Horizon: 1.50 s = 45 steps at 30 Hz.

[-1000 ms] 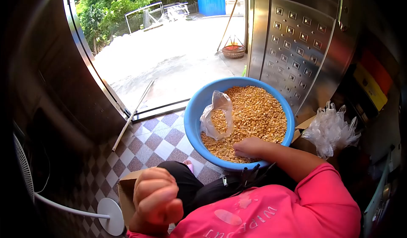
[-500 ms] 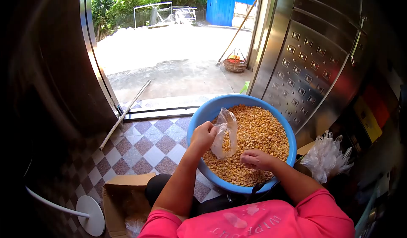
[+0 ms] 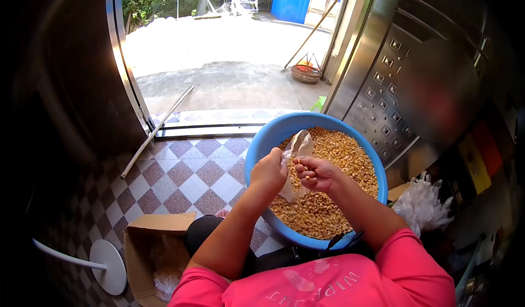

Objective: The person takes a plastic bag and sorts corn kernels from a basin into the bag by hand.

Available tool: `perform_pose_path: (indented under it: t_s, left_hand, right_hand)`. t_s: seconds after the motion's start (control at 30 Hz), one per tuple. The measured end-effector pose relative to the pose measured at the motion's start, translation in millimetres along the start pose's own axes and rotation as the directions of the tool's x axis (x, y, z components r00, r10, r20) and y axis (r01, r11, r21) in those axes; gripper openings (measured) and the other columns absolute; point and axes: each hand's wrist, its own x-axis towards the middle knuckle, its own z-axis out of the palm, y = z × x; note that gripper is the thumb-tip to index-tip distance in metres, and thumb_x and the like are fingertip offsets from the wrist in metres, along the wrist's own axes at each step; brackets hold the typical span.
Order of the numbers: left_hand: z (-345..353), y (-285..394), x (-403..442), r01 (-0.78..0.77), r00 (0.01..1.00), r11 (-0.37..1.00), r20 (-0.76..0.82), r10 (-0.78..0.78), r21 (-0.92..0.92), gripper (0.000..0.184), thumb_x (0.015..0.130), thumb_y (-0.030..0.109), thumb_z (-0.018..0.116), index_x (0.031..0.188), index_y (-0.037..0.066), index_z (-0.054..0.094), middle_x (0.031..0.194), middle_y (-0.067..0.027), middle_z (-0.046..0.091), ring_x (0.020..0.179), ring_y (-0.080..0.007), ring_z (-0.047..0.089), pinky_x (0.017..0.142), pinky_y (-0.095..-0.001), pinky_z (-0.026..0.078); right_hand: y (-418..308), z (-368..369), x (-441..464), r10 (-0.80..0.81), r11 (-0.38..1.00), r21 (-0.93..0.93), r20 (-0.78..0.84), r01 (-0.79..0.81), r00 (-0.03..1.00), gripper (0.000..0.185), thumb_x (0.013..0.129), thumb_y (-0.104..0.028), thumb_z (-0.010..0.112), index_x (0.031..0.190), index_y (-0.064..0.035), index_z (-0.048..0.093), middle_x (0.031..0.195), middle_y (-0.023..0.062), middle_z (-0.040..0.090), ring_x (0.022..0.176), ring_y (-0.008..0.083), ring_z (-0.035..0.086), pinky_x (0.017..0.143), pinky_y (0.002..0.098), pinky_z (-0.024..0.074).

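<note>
A wide blue basin full of dried corn kernels stands in front of me. Over its left half, my left hand pinches the edge of a clear plastic bag, which hangs above the corn. My right hand is beside the bag's mouth, fingers curled around a few kernels, some showing at the fingertips. The bag's lower part lies partly behind my hands, so how much is inside cannot be made out.
A cardboard box with plastic bags inside sits at lower left, near a white round stand base. A bunch of clear bags lies right of the basin. A pole leans across the doorway; a metal door stands at right.
My right hand has lifted from the corn and moved left to the bag, with kernels in its fingers. My left hand still holds the bag. The view has shifted slightly.
</note>
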Motion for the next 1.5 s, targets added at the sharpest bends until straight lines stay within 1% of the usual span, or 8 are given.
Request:
perform_pose_path:
  t_s: [0.1,0.2,0.6,0.8,1.0,1.17,1.3,1.5]
  left_hand:
    - [5.9,-16.3,6.8,-0.107,0.980,0.970,-0.190,0.065,-0.218,0.017,0.087,0.018,0.054,0.091,0.002,0.047,0.068,-0.0089,0.058,0.061,-0.0215,0.058,0.056,-0.0365,0.047]
    - [-19.0,-0.8,0.9,0.242,0.970,0.500,0.190,-0.153,-0.832,0.012,0.093,0.016,0.047,0.089,0.005,0.048,0.062,-0.0012,0.052,0.046,-0.0082,0.049,0.040,-0.0218,0.040]
    - [-29.0,-5.7,1.4,0.329,0.935,0.057,0.317,-0.162,-0.943,0.009,0.092,0.019,0.049,0.087,0.011,0.049,0.057,0.0051,0.044,0.039,-0.0023,0.033,0.034,-0.0177,0.028]
    - [-27.0,-10.2,2.9,0.331,0.942,0.058,0.326,-0.075,-0.942,0.010,0.092,0.018,0.050,0.085,0.011,0.048,0.057,0.0046,0.043,0.039,-0.0031,0.033,0.034,-0.0187,0.026]
    - [-22.1,-8.0,3.3,0.364,0.929,-0.005,0.364,-0.070,-0.931,0.008,0.091,0.017,0.051,0.085,0.013,0.048,0.055,0.0059,0.038,0.039,-0.0026,0.030,0.034,-0.0186,0.024]
    - [-19.0,-11.5,4.7,0.343,0.934,-0.021,0.343,-0.103,-0.939,0.008,0.090,0.020,0.053,0.086,0.014,0.049,0.056,0.0070,0.038,0.040,-0.0032,0.031,0.035,-0.0191,0.025]
    - [-18.4,-16.1,3.8,0.312,0.948,-0.047,0.314,-0.042,-0.949,0.010,0.089,0.022,0.056,0.091,0.014,0.050,0.060,0.0064,0.041,0.044,-0.0044,0.036,0.038,-0.0200,0.029]
    - [-13.0,-15.3,4.8,0.245,0.967,-0.059,0.248,-0.060,-0.968,0.017,0.086,0.018,0.059,0.098,0.009,0.050,0.071,0.0021,0.049,0.057,-0.0080,0.047,0.054,-0.0237,0.044]
  right_hand:
    - [1.0,7.5,9.1,-0.078,0.992,0.090,-0.078,0.085,0.994,0.017,0.094,-0.012,0.045,0.105,-0.0008,0.049,0.082,0.0066,0.051,0.056,0.0059,0.042,0.041,0.0145,0.0333]
    - [-0.4,30.6,8.0,-0.156,0.985,0.048,-0.121,0.163,0.980,0.024,0.093,-0.009,0.045,0.112,0.0046,0.045,0.096,0.0135,0.053,0.074,0.0169,0.055,0.061,0.0243,0.0519]
    - [-0.5,2.5,23.0,-0.420,0.799,-0.507,-0.085,0.323,0.904,0.055,0.089,-0.019,0.054,0.136,-0.0025,0.030,0.136,0.0169,0.033,0.124,0.0308,0.037,0.101,0.0414,0.0348]
    - [-4.8,-17.4,8.6,-0.581,0.466,-0.840,-0.054,0.277,0.812,0.065,0.085,-0.017,0.058,0.140,-0.0062,0.025,0.142,0.0179,0.029,0.127,0.0281,0.035,0.101,0.0415,0.0342]
    - [-2.5,-28.3,-3.3,-0.825,-0.329,-0.928,0.372,0.174,0.425,0.051,0.082,-0.006,0.056,0.131,-0.0075,0.043,0.126,0.0178,0.049,0.112,0.0257,0.051,0.090,0.0349,0.0443]
    - [11.3,15.2,-50.6,-0.386,-0.015,-0.981,0.185,0.194,0.904,0.016,0.078,-0.006,0.059,0.094,-0.0029,0.063,0.085,0.0137,0.065,0.077,0.0278,0.063,0.071,0.0354,0.0495]
    - [40.8,-7.0,-41.0,-0.242,-0.444,-0.855,0.405,0.270,0.882,0.014,0.080,-0.014,0.056,0.088,-0.0039,0.061,0.081,0.0177,0.062,0.074,0.0344,0.061,0.068,0.0412,0.0488]
    - [69.4,5.7,-29.0,0.045,-0.643,-0.766,-0.051,-0.010,0.998,0.029,0.084,-0.032,0.051,0.088,-0.0034,0.055,0.084,0.0186,0.060,0.080,0.0354,0.059,0.070,0.0458,0.0471]
